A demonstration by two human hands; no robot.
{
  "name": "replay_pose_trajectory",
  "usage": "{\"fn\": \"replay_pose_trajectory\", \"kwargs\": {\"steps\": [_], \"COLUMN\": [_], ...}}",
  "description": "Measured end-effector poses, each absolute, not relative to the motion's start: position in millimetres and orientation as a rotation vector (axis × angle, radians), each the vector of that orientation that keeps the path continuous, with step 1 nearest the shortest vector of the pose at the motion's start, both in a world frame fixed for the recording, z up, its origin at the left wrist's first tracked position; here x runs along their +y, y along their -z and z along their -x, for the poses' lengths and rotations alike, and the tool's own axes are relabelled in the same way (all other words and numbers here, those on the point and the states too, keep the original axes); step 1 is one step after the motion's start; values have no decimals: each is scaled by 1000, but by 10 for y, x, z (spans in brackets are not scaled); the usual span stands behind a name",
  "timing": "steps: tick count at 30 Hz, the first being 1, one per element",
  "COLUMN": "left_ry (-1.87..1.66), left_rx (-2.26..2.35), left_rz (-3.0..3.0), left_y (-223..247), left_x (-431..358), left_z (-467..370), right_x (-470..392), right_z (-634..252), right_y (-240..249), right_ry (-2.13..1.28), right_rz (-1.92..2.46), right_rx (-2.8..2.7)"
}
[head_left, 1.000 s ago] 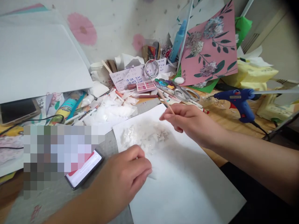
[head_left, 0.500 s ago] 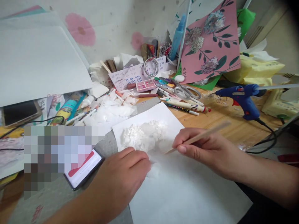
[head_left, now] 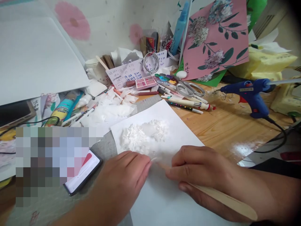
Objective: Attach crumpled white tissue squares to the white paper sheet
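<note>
A white sheet of paper lies in front of me, with fluffy white paper clusters standing on its far part. My left hand is closed at the near side of these clusters, its fingertips pinching a small piece of thin white paper that is mostly hidden. In my right hand is a flat wooden craft stick. Its rounded wide end sticks out under the palm toward me, and its narrow tip points at the left fingertips, close to the small piece.
A phone lies left of the sheet on a grey cutting mat. Crumpled white paper, pens and scissors crowd the back. A blue glue gun with a cord stands at right, near a pink flower picture.
My right hand has moved nearer to the left and turned over, so the stick's wide end now points down toward me. My left hand has barely moved. The view has shifted slightly.
</note>
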State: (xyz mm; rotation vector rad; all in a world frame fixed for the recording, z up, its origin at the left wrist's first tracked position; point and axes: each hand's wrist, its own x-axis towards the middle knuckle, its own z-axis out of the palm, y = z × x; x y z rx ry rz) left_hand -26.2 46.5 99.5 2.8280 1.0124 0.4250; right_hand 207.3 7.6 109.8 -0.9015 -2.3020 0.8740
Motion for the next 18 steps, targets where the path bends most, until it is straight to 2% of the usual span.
{"fn": "replay_pose_trajectory", "kwargs": {"steps": [5, 18], "left_ry": [-457, -223], "left_rx": [1029, 928], "left_rz": [-2847, -2905], "left_y": [-931, -927], "left_x": [450, 417], "left_z": [233, 350], "right_x": [73, 121], "right_z": [-2065, -1984], "right_y": [-1039, -1051], "right_ry": [-769, -652], "right_rz": [1002, 996], "right_rx": [-2361, -2517]}}
